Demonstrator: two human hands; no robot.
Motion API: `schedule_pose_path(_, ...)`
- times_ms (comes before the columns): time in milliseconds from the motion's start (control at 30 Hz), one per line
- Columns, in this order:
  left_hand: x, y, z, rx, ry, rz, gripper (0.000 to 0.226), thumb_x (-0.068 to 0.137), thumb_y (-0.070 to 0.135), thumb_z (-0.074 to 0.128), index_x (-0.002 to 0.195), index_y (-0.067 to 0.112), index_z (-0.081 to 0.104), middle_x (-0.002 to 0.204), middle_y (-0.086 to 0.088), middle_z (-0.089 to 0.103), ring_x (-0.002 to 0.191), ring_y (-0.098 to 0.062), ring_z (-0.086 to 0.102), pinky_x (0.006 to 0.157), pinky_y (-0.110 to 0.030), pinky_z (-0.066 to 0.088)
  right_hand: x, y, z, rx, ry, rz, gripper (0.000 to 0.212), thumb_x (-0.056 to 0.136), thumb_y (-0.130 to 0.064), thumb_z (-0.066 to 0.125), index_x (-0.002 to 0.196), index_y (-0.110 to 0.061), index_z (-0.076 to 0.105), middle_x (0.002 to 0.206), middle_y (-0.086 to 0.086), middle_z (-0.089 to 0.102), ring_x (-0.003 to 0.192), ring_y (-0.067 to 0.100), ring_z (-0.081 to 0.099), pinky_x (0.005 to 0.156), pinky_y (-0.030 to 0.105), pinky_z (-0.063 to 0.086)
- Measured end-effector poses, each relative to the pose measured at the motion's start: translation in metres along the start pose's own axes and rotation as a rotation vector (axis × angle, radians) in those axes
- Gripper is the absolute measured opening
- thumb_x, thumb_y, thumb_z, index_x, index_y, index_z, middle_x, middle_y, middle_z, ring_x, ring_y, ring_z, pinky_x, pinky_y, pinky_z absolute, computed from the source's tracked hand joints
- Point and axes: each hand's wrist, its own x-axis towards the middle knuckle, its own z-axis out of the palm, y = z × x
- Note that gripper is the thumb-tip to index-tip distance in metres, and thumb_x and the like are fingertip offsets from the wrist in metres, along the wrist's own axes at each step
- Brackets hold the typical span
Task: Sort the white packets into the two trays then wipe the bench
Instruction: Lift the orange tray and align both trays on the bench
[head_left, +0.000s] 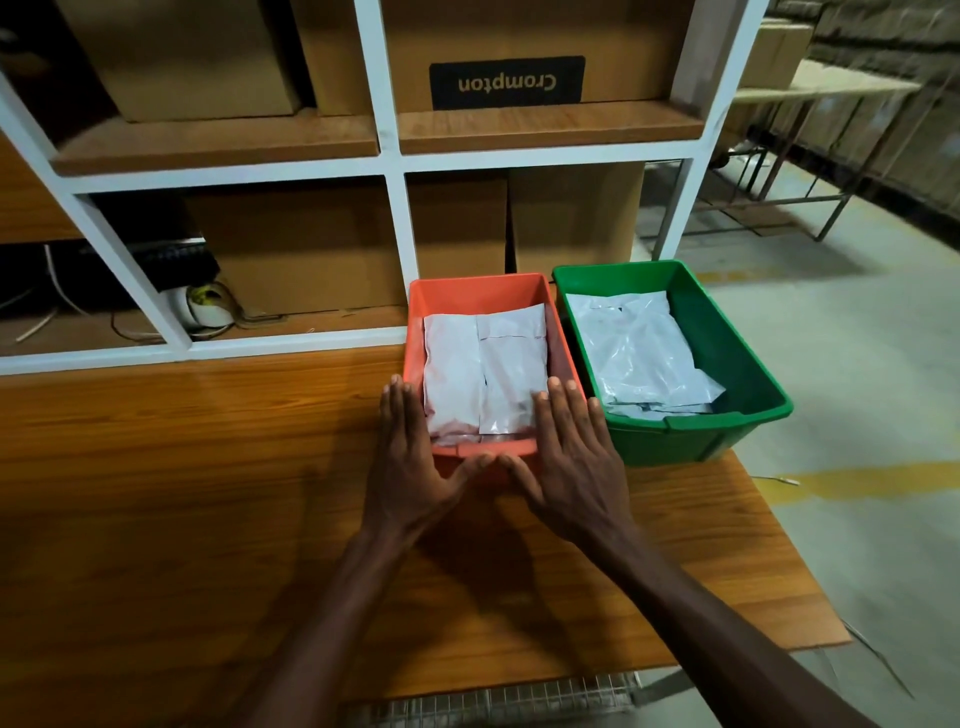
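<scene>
An orange tray (480, 292) stands on the wooden bench (182, 467) and holds white packets (483, 369) lying side by side. To its right a green tray (748, 364) holds more white packets (639, 348), stacked flat. My left hand (410, 462) lies with straight fingers along the orange tray's near left corner. My right hand (571, 457) lies the same way at its near right corner, fingertips over a packet's edge. Both thumbs meet at the tray's front wall. Neither hand holds anything.
A white shelf frame (400, 218) with cardboard boxes (301, 249) rises right behind the trays. Cables and a small white device (205, 306) lie on the lower left shelf. The bench's right edge (779, 519) drops to the concrete floor, where metal tables (810, 156) stand.
</scene>
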Motion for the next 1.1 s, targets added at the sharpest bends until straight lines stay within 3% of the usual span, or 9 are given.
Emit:
schedule_pose_path(467, 0.009, 0.014, 0.009, 0.061, 0.015, -0.018, 0.119, 0.071, 0.097, 0.02, 0.155, 0.019, -0.015, 0.163, -0.008, -0.017, 0.151, -0.025, -0.014, 0.122, -0.041, 0.003, 0.006, 0.017, -0.004, -0.023, 0.001, -0.003, 0.09, 0.099, -0.072, 0.015, 0.155, -0.003, 0.03, 0.165, 0.017, 0.019, 0.155, 0.03, 0.009, 0.125, 0.051, 0.009)
schedule_pose_path(833, 0.022, 0.016, 0.004, 0.09, -0.032, -0.055, 0.124, 0.066, 0.099, 0.017, 0.157, 0.018, -0.007, 0.165, -0.006, -0.011, 0.151, -0.023, -0.012, 0.123, -0.048, 0.012, 0.016, 0.016, -0.007, -0.065, -0.024, 0.022, 0.087, 0.097, -0.074, 0.012, 0.155, -0.012, 0.032, 0.164, 0.013, 0.025, 0.155, 0.028, 0.012, 0.123, 0.056, 0.004)
schedule_pose_path(1100, 0.023, 0.015, 0.002, 0.079, -0.055, -0.02, 0.124, 0.067, 0.098, 0.017, 0.157, 0.015, -0.005, 0.165, -0.009, -0.009, 0.151, -0.025, -0.011, 0.123, -0.05, 0.009, 0.014, 0.016, -0.008, -0.075, -0.038, 0.046, 0.086, 0.097, -0.074, 0.016, 0.157, -0.014, 0.028, 0.165, 0.012, 0.023, 0.155, 0.026, 0.011, 0.123, 0.057, 0.005)
